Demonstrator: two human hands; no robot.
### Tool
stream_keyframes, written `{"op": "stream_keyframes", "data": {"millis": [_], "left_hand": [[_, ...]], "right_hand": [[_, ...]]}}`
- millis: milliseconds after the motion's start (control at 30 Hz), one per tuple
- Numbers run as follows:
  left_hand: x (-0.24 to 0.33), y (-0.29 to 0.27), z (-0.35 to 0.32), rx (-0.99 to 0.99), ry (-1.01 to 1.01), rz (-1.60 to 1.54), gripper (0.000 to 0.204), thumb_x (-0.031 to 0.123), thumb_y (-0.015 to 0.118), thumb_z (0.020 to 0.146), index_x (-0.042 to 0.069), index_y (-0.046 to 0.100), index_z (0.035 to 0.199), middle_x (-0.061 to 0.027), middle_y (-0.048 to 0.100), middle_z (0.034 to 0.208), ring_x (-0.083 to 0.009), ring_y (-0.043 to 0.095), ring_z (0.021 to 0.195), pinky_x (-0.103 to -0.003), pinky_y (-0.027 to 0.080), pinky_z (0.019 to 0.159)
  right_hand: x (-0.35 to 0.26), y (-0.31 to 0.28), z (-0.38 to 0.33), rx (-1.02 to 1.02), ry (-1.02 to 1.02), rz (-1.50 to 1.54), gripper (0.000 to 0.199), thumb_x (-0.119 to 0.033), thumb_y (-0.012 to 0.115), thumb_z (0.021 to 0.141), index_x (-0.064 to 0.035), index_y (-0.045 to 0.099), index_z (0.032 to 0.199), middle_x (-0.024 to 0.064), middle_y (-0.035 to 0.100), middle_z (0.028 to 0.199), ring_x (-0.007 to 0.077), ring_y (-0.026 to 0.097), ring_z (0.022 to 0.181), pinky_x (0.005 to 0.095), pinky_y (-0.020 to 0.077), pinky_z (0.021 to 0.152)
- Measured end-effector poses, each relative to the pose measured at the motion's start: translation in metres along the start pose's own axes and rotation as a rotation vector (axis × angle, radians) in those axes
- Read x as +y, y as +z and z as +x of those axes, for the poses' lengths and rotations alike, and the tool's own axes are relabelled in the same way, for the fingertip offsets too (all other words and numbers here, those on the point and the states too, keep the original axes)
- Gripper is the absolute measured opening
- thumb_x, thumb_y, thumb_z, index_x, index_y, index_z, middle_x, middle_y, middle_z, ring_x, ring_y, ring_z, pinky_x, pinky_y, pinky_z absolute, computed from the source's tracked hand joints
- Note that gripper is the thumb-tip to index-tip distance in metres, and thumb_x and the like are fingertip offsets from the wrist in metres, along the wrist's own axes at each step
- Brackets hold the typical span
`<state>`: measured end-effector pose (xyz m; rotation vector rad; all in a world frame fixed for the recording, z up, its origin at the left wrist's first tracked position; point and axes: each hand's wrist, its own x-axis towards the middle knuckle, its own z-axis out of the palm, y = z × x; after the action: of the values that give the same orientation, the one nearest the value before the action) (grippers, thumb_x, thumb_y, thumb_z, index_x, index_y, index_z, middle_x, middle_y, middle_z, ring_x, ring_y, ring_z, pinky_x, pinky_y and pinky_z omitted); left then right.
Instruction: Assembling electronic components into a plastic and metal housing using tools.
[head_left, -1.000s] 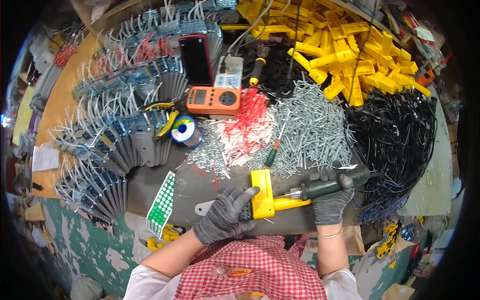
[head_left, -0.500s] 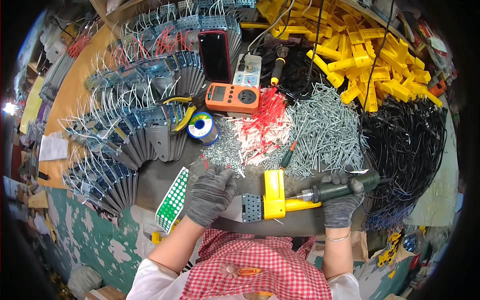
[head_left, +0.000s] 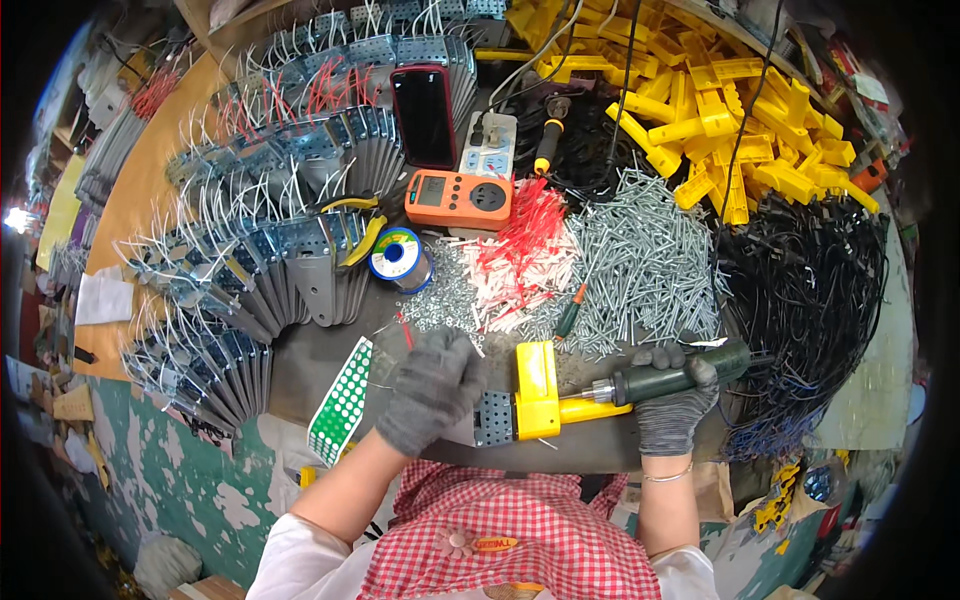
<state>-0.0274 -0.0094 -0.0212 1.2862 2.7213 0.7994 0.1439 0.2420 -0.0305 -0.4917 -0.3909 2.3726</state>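
My right hand, in a grey knitted glove, is wrapped round a dark green electric screwdriver. Its bit points left and reaches a yellow plastic housing with a yellow handle arm. A perforated metal plate is joined to the housing's left side. My left hand, gloved too, hovers beside the plate with its fingers curled together; what they pinch, if anything, is hidden. Beyond it lies a heap of small nuts. To its left is a green card with white dots.
Long screws are heaped behind the screwdriver, near white and red small parts. A solder spool and an orange meter stand farther back. Wired metal brackets fill the left, yellow housings the back right, black cables the right.
My left hand has shifted slightly right, nearer the metal plate and yellow housing. My right hand keeps its grip on the electric screwdriver. The whole view has moved a little.
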Motion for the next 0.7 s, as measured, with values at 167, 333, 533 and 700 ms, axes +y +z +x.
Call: {"op": "stream_keyframes", "data": {"millis": [167, 333, 533, 700], "left_hand": [[0.004, 0.014, -0.042, 0.015, -0.037, -0.543, 0.027, 0.004, 0.077, 0.075, 0.006, 0.064, 0.098, -0.0084, 0.064, 0.084, -0.026, 0.062, 0.072, -0.035, 0.052, 0.066], [0.003, 0.024, -0.041, 0.065, 0.138, -0.555, 0.034, 0.0, 0.079, 0.073, 0.007, 0.065, 0.104, -0.0082, 0.065, 0.084, -0.0258, 0.062, 0.07, -0.037, 0.051, 0.063], [0.003, 0.02, -0.041, -0.025, 0.069, -0.575, 0.033, 0.011, 0.082, 0.076, 0.006, 0.064, 0.104, -0.0078, 0.064, 0.081, -0.0243, 0.062, 0.07, -0.036, 0.051, 0.064], [0.005, 0.021, -0.039, -0.014, 0.071, -0.59, 0.031, 0.013, 0.082, 0.077, 0.006, 0.065, 0.102, -0.0081, 0.064, 0.081, -0.0242, 0.062, 0.07, -0.036, 0.052, 0.065]], "right_hand": [[0.006, 0.005, -0.003, -0.025, 0.032, 0.018, 0.026, -0.015, 0.07, 0.074, -0.011, 0.062, 0.099, -0.0005, 0.048, 0.075, 0.0177, 0.052, 0.075, 0.0422, 0.0497, 0.084], [0.004, 0.004, -0.003, -0.034, 0.012, 0.006, 0.029, -0.015, 0.07, 0.074, -0.0119, 0.064, 0.102, -0.0008, 0.049, 0.074, 0.0171, 0.052, 0.074, 0.042, 0.0494, 0.084], [0.003, 0.004, -0.002, -0.045, -0.003, -0.054, 0.02, -0.024, 0.069, 0.072, -0.017, 0.064, 0.09, -0.0016, 0.05, 0.073, 0.0184, 0.051, 0.075, 0.0409, 0.0461, 0.084], [0.005, 0.007, -0.004, -0.082, -0.008, -0.016, 0.03, -0.017, 0.071, 0.073, -0.014, 0.064, 0.102, -0.001, 0.051, 0.074, 0.0175, 0.053, 0.073, 0.0414, 0.0495, 0.084]]}}
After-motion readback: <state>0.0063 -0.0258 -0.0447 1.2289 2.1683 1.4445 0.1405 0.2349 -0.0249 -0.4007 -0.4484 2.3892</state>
